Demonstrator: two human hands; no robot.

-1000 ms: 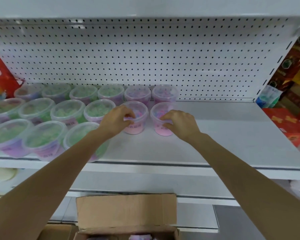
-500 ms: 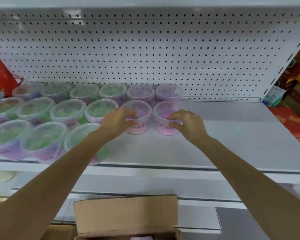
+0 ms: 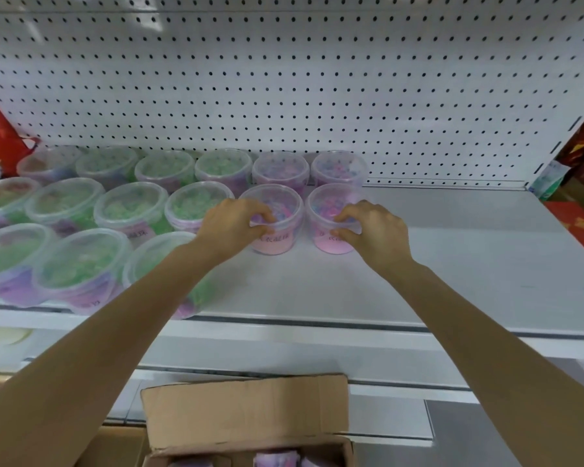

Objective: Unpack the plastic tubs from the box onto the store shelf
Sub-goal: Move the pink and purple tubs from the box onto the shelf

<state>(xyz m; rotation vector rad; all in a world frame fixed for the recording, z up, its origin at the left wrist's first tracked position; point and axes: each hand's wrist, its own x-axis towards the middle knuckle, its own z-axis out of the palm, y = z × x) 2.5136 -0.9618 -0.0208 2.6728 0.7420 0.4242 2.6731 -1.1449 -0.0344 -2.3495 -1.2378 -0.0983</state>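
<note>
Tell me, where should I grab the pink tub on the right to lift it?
Around the rim under the lid, from the front right. The right pink tub stands upright and narrows downward; the left pink tub and a back tub crowd its other sides.

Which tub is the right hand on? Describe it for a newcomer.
Start at the white pegboard shelf. Follow the middle row of tubs to its right end: the pink-bottomed tub held by the right hand. Unlike its pink neighbour, it has bare shelf on its right.
</note>
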